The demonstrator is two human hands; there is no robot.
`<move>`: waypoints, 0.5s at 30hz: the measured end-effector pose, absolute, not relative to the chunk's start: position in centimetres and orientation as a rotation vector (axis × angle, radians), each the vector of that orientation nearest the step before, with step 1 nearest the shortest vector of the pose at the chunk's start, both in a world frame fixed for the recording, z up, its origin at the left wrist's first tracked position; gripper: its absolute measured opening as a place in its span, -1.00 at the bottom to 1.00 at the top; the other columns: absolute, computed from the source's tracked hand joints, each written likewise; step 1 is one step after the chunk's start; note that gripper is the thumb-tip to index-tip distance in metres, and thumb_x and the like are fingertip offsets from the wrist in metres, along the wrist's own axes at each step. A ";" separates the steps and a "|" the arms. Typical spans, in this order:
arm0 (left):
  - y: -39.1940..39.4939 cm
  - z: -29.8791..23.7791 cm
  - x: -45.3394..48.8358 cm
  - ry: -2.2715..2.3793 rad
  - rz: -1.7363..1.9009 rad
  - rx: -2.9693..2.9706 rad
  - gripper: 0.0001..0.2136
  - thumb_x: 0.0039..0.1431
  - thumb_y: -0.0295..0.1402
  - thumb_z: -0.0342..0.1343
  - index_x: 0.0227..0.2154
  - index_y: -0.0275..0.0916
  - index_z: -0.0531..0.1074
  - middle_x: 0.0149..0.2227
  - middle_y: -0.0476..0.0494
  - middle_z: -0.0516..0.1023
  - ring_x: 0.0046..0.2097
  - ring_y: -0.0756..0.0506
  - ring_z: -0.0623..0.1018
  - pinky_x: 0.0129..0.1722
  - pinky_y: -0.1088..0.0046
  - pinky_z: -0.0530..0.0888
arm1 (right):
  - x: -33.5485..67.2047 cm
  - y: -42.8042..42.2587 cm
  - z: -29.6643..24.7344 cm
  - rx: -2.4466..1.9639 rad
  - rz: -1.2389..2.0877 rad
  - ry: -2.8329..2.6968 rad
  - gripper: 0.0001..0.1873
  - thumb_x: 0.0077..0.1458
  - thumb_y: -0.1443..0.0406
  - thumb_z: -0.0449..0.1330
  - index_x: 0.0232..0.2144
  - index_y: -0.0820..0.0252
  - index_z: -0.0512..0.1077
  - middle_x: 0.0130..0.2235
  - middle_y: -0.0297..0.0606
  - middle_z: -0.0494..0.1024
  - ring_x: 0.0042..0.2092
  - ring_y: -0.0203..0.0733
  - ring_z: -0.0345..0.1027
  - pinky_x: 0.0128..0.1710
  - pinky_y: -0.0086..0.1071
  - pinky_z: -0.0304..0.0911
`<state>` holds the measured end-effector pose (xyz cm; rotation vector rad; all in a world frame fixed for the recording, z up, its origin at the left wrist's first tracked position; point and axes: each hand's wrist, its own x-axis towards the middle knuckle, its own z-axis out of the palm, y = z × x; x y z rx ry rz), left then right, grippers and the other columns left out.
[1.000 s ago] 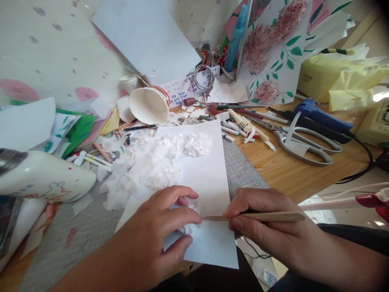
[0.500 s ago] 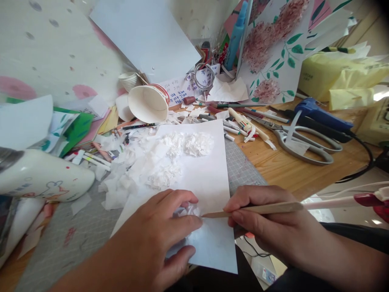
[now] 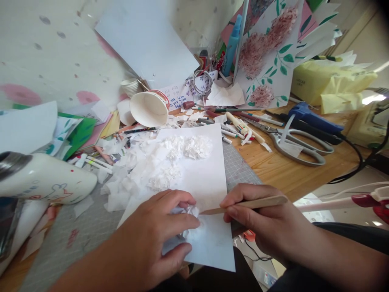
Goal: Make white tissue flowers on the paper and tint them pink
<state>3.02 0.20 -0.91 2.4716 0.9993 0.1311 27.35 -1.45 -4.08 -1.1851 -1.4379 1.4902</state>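
My right hand (image 3: 258,211) is closed on a slim wooden stick (image 3: 269,201), its pointed end touching a tuft of crumpled white paper (image 3: 192,210). My left hand (image 3: 161,231) lies over the lower part of a white sheet (image 3: 209,182). Its fingers are spread around that tuft, with the thumb apart from them, and they hide part of it. Higher on the sheet are crumpled paper clusters, one at the right (image 3: 197,147) and another lower down (image 3: 165,175).
A grey cutting mat (image 3: 57,243) lies under the sheet. Loose paper scraps (image 3: 118,182) and a lying white bottle (image 3: 57,176) are on the left. Tipped behind is a paper cup (image 3: 148,108). Scissors (image 3: 300,150) and a blue glue gun (image 3: 313,117) sit at right.
The view has shifted slightly, so the background sits lower and the right-hand things further left. Both hands keep their places, with the stick's tip still at the paper tuft.
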 end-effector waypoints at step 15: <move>0.6 -0.8 2.6 0.974 0.221 2.414 -0.76 0.05 -0.47 0.15 -0.23 -0.01 0.51 0.06 -0.01 0.41 0.00 -0.12 0.49 -0.01 0.37 0.44 | 27.7 -1.8 -2.9 -1.154 1.405 -1.745 -0.83 0.15 0.31 0.13 -0.45 0.18 0.47 -0.50 -0.34 0.50 -0.45 -0.31 0.34 -0.48 -0.51 0.20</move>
